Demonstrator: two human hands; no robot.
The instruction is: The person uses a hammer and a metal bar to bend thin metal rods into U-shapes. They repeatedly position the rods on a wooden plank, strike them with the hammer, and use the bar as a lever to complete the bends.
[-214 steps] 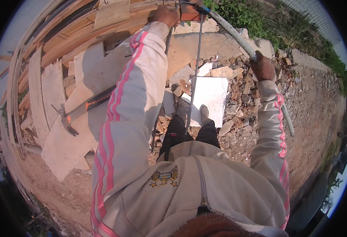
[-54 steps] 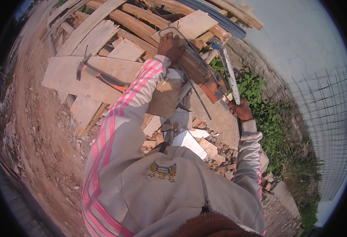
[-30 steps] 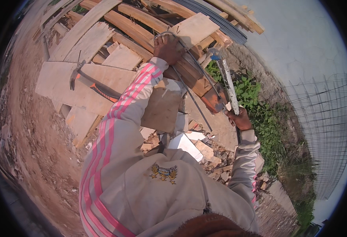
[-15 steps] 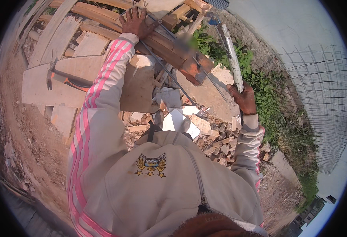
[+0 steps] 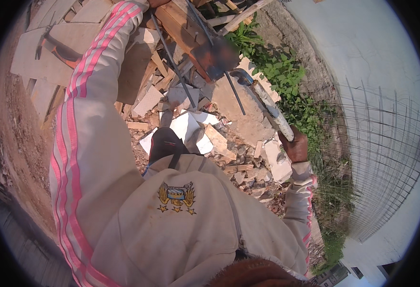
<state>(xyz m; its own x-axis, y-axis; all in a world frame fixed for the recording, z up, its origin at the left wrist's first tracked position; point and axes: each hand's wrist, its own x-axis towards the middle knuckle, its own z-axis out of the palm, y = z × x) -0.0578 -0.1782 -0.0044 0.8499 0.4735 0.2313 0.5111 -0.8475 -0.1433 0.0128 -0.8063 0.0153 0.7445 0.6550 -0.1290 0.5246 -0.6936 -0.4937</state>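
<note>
My right hand (image 5: 296,146) is closed around the lower end of a white, paint-worn pipe handle (image 5: 272,106). Its blue, hooked metal head (image 5: 241,75) lies close beside a thin steel rod (image 5: 235,93); whether they touch, I cannot tell. That rod runs over a brown wooden beam (image 5: 179,31), whose near end is partly blurred. A second steel rod (image 5: 172,62) slants down to the left of it, past the beam. At the top edge, only a sliver of my left hand (image 5: 158,2) shows by the beam; its fingers are out of view.
An orange-and-black handled hammer (image 5: 59,50) lies on a board at the left. Broken tiles (image 5: 185,125) and rubble spread below the beam. A concrete slab (image 5: 241,107) sits under the tool. Green plants (image 5: 286,74) and wire mesh (image 5: 382,143) line the wall at right.
The tool's head has swung down and closer to the rod, while my right hand has dropped slightly. The view has shifted, so my left hand is now mostly beyond the top edge.
</note>
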